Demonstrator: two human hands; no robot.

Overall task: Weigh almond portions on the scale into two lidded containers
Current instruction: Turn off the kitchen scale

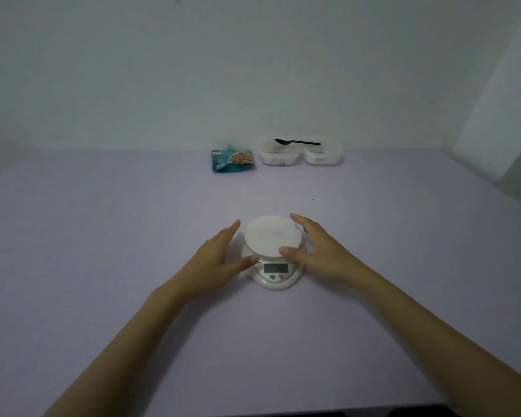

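1. While both bare arms reach in from the near edge, the left hand (215, 261) sits at the left flank of the scale (272, 266), palm turned inward, fingers straight and together, thumb stretched toward the base just below the platform; it is spread loosely and grips nothing, and I cannot tell if the thumb tip actually touches the housing.
2. Centre stage, the white scale stands on the lilac table (103, 236), its round weighing platform (272, 237) bare on top, the grey display (275, 268) blank or too dim to read, with two small buttons below it.
3. Over on the right side, the right hand (316, 251) mirrors the left: fingers extended past the platform's far right rim, thumb tip resting at the platform's near right edge, hand cupped wide around it and not closed.
4. Now to the back of the table, well apart from the hands: a teal almond pouch (233, 160) stands near the wall, slightly slumped.
5. Just right of the pouch, the two clear containers (300, 155) sit side by side, touching each other; whether lids are on them is hard to make out.
6. Lying across both container tops, a black spoon (297, 142) points its bowl left and its handle right.
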